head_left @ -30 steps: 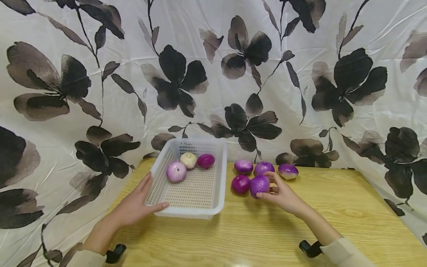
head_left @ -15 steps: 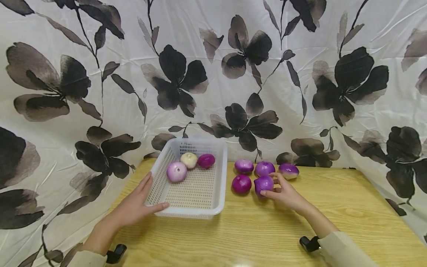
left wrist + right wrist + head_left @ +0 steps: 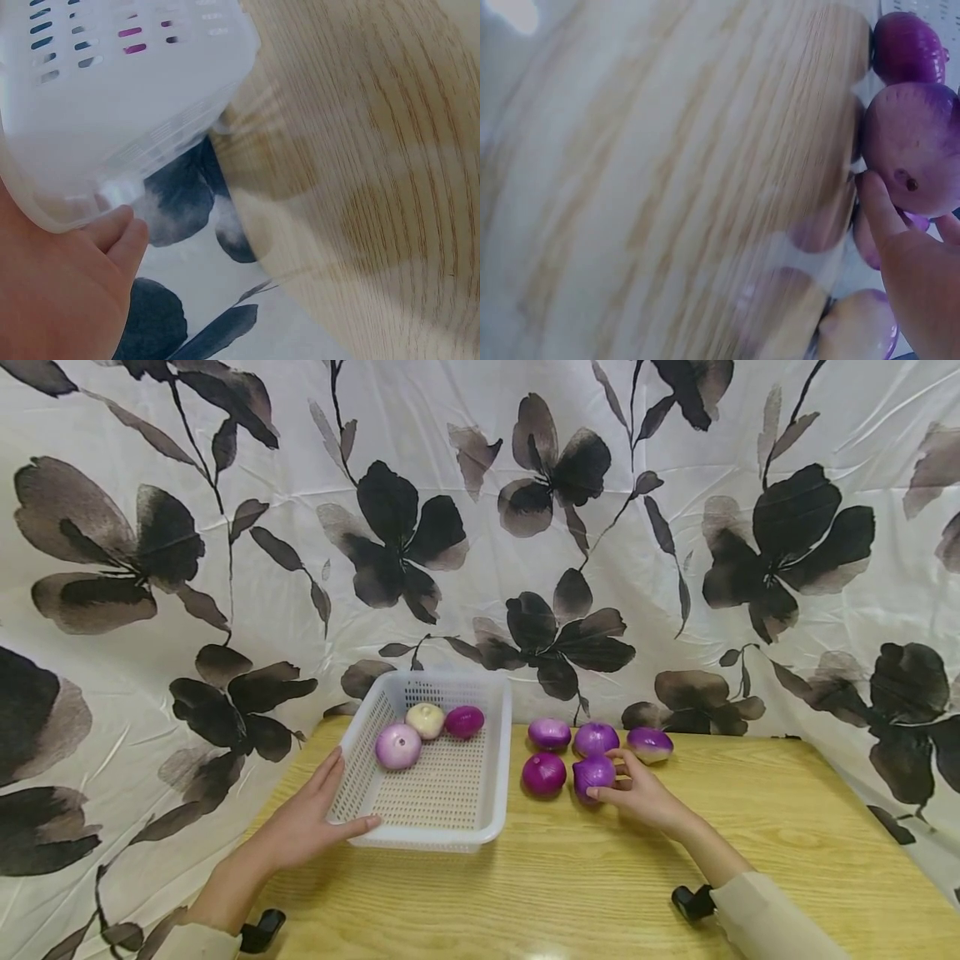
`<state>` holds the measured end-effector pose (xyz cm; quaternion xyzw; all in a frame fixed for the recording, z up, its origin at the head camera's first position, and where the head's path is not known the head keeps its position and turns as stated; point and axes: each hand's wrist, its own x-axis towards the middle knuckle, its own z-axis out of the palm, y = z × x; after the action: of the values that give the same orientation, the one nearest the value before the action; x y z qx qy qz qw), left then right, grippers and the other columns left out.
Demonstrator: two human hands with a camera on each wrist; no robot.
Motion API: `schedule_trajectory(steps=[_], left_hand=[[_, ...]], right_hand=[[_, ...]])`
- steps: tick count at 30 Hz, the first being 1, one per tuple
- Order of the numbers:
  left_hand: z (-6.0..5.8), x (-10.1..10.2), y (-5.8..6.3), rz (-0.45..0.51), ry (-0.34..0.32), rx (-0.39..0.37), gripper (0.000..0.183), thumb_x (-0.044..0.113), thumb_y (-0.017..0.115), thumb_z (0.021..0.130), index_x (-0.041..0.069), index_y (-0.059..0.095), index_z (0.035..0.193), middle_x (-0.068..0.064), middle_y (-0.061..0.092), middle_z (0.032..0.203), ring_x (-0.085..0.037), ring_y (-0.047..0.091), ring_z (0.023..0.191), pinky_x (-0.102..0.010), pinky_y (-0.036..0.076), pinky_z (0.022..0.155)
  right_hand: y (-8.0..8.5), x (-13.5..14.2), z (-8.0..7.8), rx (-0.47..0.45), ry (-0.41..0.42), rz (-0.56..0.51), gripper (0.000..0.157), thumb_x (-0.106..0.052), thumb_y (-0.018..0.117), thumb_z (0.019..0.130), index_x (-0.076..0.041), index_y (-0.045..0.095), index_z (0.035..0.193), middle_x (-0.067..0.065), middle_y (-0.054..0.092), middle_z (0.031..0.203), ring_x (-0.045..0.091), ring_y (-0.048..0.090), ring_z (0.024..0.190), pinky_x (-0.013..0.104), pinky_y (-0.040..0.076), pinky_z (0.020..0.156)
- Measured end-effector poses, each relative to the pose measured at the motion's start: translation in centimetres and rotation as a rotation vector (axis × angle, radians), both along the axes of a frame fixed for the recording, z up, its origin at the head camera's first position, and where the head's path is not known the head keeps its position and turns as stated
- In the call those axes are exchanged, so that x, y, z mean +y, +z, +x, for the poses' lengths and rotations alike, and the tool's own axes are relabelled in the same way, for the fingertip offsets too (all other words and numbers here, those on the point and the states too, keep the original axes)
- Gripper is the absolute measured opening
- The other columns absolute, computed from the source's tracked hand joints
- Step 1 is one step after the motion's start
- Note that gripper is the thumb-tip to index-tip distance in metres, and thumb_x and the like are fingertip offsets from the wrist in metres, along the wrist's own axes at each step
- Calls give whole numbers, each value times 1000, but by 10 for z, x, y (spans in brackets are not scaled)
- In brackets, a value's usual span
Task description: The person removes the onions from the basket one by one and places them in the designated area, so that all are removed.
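Right hand (image 3: 647,798); purple onion (image 3: 592,775) between fingertips

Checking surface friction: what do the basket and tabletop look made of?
Basket: likely molded plastic, smooth, slightly glossy; translucent white walls with regular slots.
Tabletop: wood or wood-look laminate, glossy; grain shows, with blurred reflections; solid or printed unclear.

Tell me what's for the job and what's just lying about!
Probably for the job:
held onion
four other onions
basket
three onions inside

Probably just there:
flowery cloth
table
black gadgets
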<state>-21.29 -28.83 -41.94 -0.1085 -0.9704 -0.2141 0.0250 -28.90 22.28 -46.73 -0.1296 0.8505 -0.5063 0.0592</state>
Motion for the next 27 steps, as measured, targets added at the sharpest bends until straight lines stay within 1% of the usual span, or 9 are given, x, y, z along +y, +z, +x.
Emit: schedule_trajectory(steps=[5, 9, 14, 18, 20, 25, 27], left_hand=[[-1, 0, 1, -1, 1, 0, 122, 73, 65, 86, -4, 9, 162, -22, 3, 170, -53, 21, 149, -70, 28, 114], [-1, 1, 3, -4, 2, -3, 123, 74, 65, 85, -5, 8, 162, -23, 3, 170, -53, 21, 149, -70, 29, 114], [-1, 2, 4, -4, 6, -5, 123, 74, 65, 85, -5, 8, 162, -23, 3, 170, -54, 22, 149, -71, 29, 113], [-1, 2, 4, 2, 3, -8, 122, 71, 66, 86, -5, 9, 162, -23, 3, 170, -54, 21, 149, -70, 28, 114], [-1, 2, 3, 5, 3, -10, 121, 70, 67, 86, -5, 9, 162, -24, 3, 170, -54, 20, 149, -70, 28, 114], [-2, 1, 0, 4, 7, -5, 123, 72, 66, 85, -4, 9, 162, -24, 4, 170, -54, 21, 149, -70, 29, 113], [-3, 0, -1, 1, 6, -1, 124, 74, 66, 85, -4, 9, 162, -23, 4, 170, -54, 22, 149, -70, 29, 113]], right_hand=[[2, 3, -1, -5, 5, -1, 74, -27, 78, 92, 1, 36, 146, 28, 49, 141, 44, 58, 125, 52, 52, 101], [4, 6, -2, 0, -5, 41, 80, -30, 80, 90, 4, 36, 147, 29, 50, 141, 44, 56, 126, 51, 52, 101], [1, 9, -5, -1, -12, 89, 85, -31, 82, 89, 9, 35, 148, 30, 54, 137, 43, 56, 125, 50, 53, 100], [-2, 9, -5, 10, 0, 81, 82, -26, 83, 89, 11, 38, 146, 31, 57, 134, 44, 57, 123, 51, 52, 101], [4, 5, 0, 17, 1, 73, 76, -21, 81, 89, 13, 39, 143, 32, 57, 133, 46, 57, 122, 54, 52, 101], [3, 7, -2, 25, -7, 90, 75, -24, 82, 89, 12, 42, 141, 31, 57, 133, 44, 58, 123, 54, 51, 103], [-4, 10, -7, 22, -11, 98, 78, -28, 83, 88, 9, 42, 143, 29, 57, 134, 42, 58, 123, 52, 51, 103]])
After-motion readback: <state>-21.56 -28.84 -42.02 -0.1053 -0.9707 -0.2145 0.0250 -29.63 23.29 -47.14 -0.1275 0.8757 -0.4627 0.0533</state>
